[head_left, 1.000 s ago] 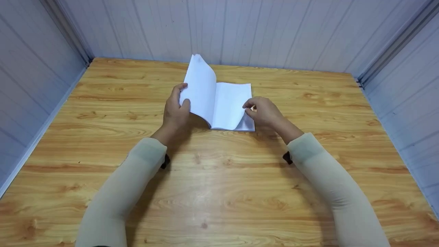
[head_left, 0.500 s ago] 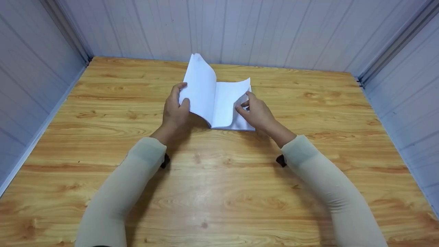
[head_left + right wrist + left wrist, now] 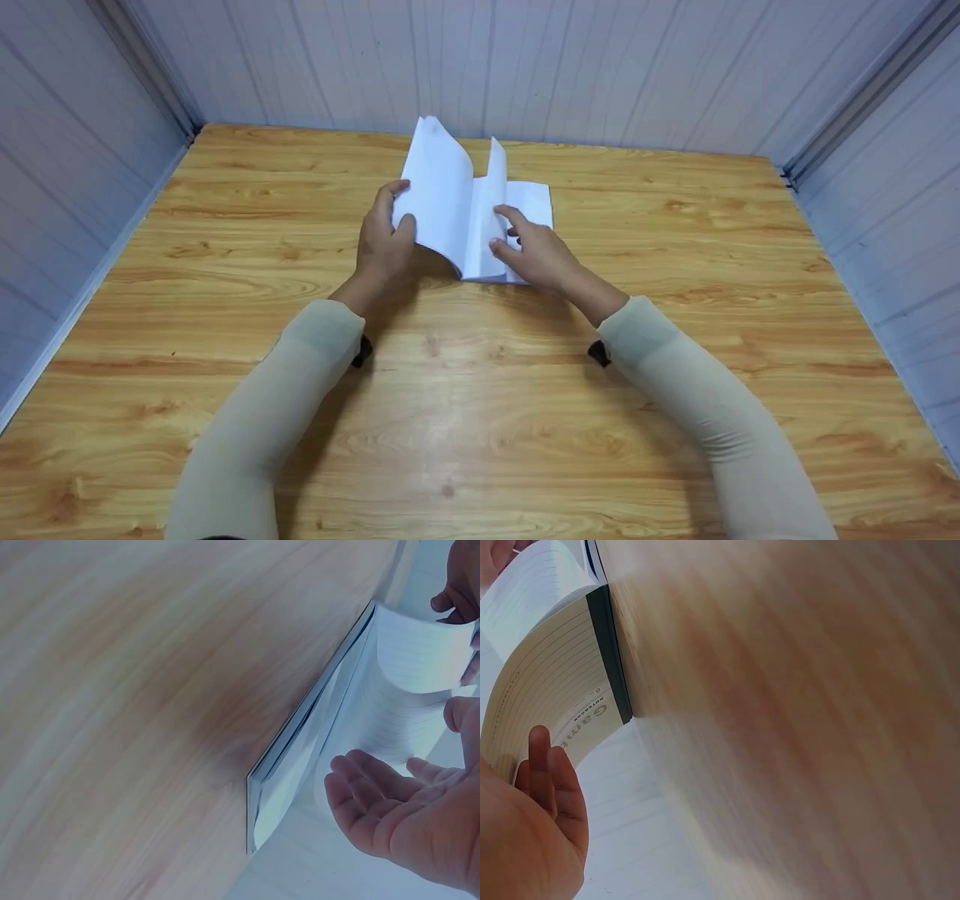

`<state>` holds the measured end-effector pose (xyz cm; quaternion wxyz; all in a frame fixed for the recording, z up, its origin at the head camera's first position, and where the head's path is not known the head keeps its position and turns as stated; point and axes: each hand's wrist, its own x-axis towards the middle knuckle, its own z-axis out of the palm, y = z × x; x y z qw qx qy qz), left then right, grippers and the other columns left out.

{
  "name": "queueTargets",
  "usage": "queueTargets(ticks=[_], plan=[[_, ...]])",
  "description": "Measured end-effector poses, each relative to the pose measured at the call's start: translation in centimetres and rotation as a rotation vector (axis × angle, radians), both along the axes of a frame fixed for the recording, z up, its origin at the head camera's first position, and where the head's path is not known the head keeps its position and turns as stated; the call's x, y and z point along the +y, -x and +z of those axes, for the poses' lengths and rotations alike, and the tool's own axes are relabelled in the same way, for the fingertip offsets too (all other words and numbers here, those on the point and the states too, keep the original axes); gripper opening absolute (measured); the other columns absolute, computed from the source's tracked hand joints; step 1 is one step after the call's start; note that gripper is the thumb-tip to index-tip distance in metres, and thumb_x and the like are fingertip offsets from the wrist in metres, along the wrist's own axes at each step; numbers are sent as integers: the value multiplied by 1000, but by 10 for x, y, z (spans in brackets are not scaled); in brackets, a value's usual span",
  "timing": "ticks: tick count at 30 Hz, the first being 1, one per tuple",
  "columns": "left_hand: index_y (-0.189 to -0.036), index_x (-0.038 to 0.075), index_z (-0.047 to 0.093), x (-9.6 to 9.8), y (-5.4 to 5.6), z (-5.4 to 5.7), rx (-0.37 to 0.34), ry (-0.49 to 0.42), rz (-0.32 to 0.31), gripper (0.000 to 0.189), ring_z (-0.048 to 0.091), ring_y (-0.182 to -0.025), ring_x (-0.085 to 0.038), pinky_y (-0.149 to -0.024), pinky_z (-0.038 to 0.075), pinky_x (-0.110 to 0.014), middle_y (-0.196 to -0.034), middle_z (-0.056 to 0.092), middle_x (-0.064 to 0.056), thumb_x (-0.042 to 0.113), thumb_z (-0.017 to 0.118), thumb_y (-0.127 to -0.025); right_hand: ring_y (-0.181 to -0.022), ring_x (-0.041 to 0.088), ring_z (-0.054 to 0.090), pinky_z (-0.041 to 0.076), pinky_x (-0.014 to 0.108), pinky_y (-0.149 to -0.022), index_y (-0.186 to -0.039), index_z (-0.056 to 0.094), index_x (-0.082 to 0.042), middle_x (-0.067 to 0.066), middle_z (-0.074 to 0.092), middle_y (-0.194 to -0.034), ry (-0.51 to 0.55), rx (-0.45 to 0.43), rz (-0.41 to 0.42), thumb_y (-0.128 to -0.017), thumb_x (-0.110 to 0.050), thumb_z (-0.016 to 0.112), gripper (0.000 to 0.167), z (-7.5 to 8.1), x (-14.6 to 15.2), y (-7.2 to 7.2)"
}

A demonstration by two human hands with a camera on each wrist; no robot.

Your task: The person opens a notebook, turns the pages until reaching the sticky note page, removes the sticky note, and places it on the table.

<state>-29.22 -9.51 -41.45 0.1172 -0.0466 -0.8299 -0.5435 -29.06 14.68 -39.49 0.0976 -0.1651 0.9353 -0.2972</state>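
Observation:
A white-paged notebook [image 3: 442, 187] is spread apart on the wooden table, its left part raised. My left hand [image 3: 384, 244] grips that part, thumb over the pages and fingers behind. Its tan lined cover [image 3: 551, 679], with printed lettering and a dark spine [image 3: 611, 652], shows in the left wrist view. A leaf [image 3: 496, 169] stands up near the fold, curving leftward. The thumb and index fingertips of my right hand [image 3: 544, 255] rest spread against this leaf; the other fingers are loosely bent in the right wrist view. Right-hand pages [image 3: 531, 199] lie flat beneath.
The wood-grain table [image 3: 480, 420] extends around the notebook. Pale panelled walls [image 3: 600, 67] border its back and both sides. Light sleeves cover both forearms, and a dark object [image 3: 598, 352] sits under the right cuff.
My right hand has moved left, lifting a leaf from the right-hand pages and swinging it upright toward the fold. My left hand has kept its hold on the raised part.

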Motion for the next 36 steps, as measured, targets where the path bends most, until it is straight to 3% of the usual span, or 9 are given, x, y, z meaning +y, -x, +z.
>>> queueTargets(ticks=[5,14,24,31,36], plan=[[-140,13,40,0,-1,0,-12,-1,-2,49,43,-128,-11,-110,33,-32,-150,42,-1,15,40,-91,-128,29,50,42,45,-102,-151,27,-27,16,54,-138,-10,17,24,-97,-43,47,59,0,-6,-1],[-141,11,40,0,-1,1,16,25,-5,51,35,-139,-10,-115,27,-30,-151,41,-2,13,41,-90,-127,30,51,41,46,-103,-151,28,-22,17,56,-135,-37,45,69,-97,-41,49,62,-1,-15,-1],[-140,12,40,0,-2,0,30,40,4,52,52,-118,-15,-104,40,-36,-143,50,-6,20,45,-90,-126,34,47,39,48,-101,-151,27,-27,14,50,-139,-106,58,96,-97,-44,49,61,-2,-25,-3],[-140,11,41,2,0,0,36,78,12,57,50,-127,-19,-108,39,-36,-146,48,-7,28,55,-88,-124,25,46,34,43,-106,-152,26,-28,11,49,-140,-97,50,177,-97,-43,49,61,-3,-31,-5],[-139,11,42,3,1,-1,40,91,29,60,54,-120,-20,-103,43,-37,-144,50,-8,27,61,-85,-132,22,42,31,41,-110,-152,25,-29,8,44,-147,-104,43,224,-97,-43,48,61,-4,-32,-5]])
